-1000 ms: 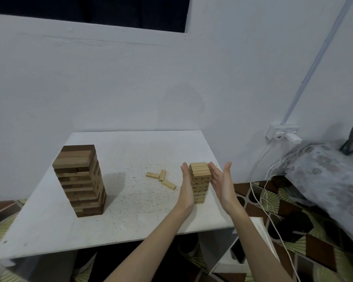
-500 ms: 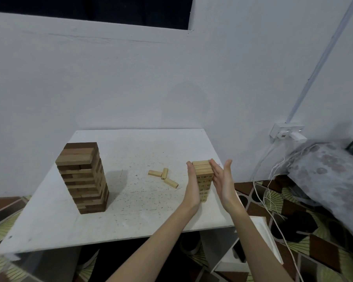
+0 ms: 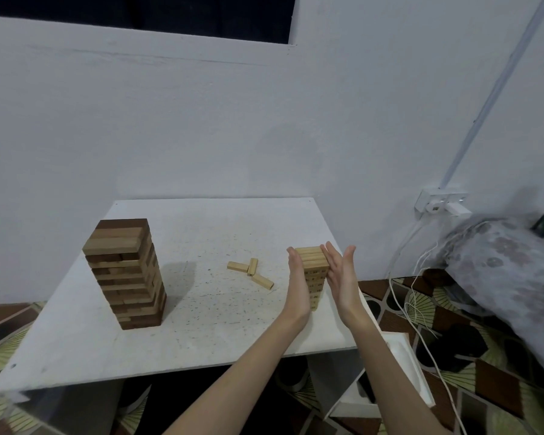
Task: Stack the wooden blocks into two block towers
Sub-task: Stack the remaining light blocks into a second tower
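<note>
White-painted wall backs a white table (image 3: 76,346) set against it. Small light-wood tower (image 3: 314,274) stands upright near the table's right edge, at about 3 o'clock from the table's centre. Left hand (image 3: 297,282) lies flat against the tower's left face, fingers straight and together. Right hand (image 3: 341,277) stands at the right face, fingers straight and slightly spread; fingertips appear to touch the top courses, palm contact cannot be confirmed. Three loose blocks (image 3: 251,270) lie touching one another just at 9 o'clock of that tower. Larger tower (image 3: 124,273) of mixed dark and light blocks stands upright well apart, further at 9 o'clock. Wall socket (image 3: 441,204) with white cables sits at 2 o'clock.
</note>
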Available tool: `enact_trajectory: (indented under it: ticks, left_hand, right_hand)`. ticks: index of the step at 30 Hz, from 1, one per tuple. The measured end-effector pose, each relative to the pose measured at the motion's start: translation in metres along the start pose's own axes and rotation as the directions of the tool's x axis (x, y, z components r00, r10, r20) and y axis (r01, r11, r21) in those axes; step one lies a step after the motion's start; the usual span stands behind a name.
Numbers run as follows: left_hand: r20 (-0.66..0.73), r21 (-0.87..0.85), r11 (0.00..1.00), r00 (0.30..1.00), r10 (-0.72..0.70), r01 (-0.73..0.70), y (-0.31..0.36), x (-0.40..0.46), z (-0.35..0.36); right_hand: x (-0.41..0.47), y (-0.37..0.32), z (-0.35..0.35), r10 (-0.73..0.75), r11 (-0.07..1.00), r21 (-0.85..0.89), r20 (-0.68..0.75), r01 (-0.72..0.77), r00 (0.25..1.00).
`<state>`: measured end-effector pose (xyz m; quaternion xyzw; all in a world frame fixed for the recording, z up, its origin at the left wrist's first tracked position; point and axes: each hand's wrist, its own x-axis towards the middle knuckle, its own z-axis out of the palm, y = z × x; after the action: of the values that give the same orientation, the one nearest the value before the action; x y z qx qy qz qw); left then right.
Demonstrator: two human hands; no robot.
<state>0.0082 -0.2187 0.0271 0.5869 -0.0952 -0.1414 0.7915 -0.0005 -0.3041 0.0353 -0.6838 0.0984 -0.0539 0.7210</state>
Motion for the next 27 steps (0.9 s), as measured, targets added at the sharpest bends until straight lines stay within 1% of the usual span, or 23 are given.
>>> enact_trajectory:
  ticks: [3, 4, 5, 6, 7, 8, 9, 10, 11, 12, 14, 15, 17, 27]
  left_hand:
    - [-0.031, 0.098, 0.995, 0.999, -0.019, 0.022, 0.012, 0.003, -0.009]
    - [-0.052, 0.182, 0.983, 0.999, -0.004, 0.013, 0.02, 0.006, -0.014]
    - [-0.057, 0.297, 0.955, 0.998, 0.02, -0.003, 0.03, 0.009, -0.021]
    - [-0.035, 0.438, 0.899, 0.999, 0.042, -0.022, 0.041, 0.014, -0.028]
    - [0.013, 0.586, 0.809, 0.999, 0.041, -0.041, 0.05, 0.019, -0.034]
    - [0.076, 0.718, 0.693, 0.997, 0.014, -0.065, 0.06, 0.024, -0.039]
    - [0.134, 0.815, 0.572, 0.99, -0.036, -0.089, 0.067, 0.029, -0.041]
    - [0.171, 0.877, 0.468, 0.981, -0.096, -0.107, 0.073, 0.033, -0.041]
    - [0.182, 0.915, 0.387, 0.972, -0.148, -0.113, 0.075, 0.038, -0.04]
    - [0.182, 0.939, 0.325, 0.966, -0.186, -0.114, 0.076, 0.042, -0.039]
    - [0.175, 0.963, 0.24, 0.961, -0.215, -0.122, 0.074, 0.048, -0.037]
    - [0.177, 0.967, 0.218, 0.96, -0.219, -0.128, 0.073, 0.049, -0.036]
    - [0.176, 0.969, 0.212, 0.958, -0.225, -0.129, 0.07, 0.052, -0.035]
    - [0.18, 0.975, 0.167, 0.96, -0.214, -0.145, 0.065, 0.059, -0.037]
  right_hand:
    - [0.006, -0.005, -0.01, -0.024, 1.0, -0.007, -0.029, 0.024, 0.999]
    - [0.009, -0.009, -0.017, -0.048, 0.998, -0.044, -0.046, 0.046, 0.998]
    - [0.013, -0.015, -0.025, -0.07, 0.99, -0.125, -0.043, 0.064, 0.997]
    - [0.016, -0.021, -0.033, -0.085, 0.967, -0.242, -0.003, 0.081, 0.996]
    - [0.02, -0.028, -0.04, -0.085, 0.916, -0.387, 0.071, 0.106, 0.994]
    - [0.023, -0.035, -0.045, -0.065, 0.835, -0.533, 0.149, 0.135, 0.987]
    - [0.026, -0.042, -0.048, -0.027, 0.744, -0.649, 0.209, 0.159, 0.978]
    - [0.03, -0.048, -0.049, 0.012, 0.662, -0.727, 0.251, 0.18, 0.968]
    - [0.034, -0.053, -0.048, 0.048, 0.599, -0.777, 0.28, 0.196, 0.959]
    - [0.038, -0.057, -0.046, 0.083, 0.548, -0.81, 0.301, 0.209, 0.95]
    - [0.045, -0.062, -0.041, 0.136, 0.466, -0.856, 0.319, 0.223, 0.938]
    - [0.047, -0.063, -0.04, 0.153, 0.435, -0.871, 0.321, 0.228, 0.935]
    - [0.05, -0.063, -0.038, 0.171, 0.406, -0.884, 0.322, 0.232, 0.931]
    - [0.054, -0.062, -0.031, 0.177, 0.393, -0.879, 0.361, 0.27, 0.916]
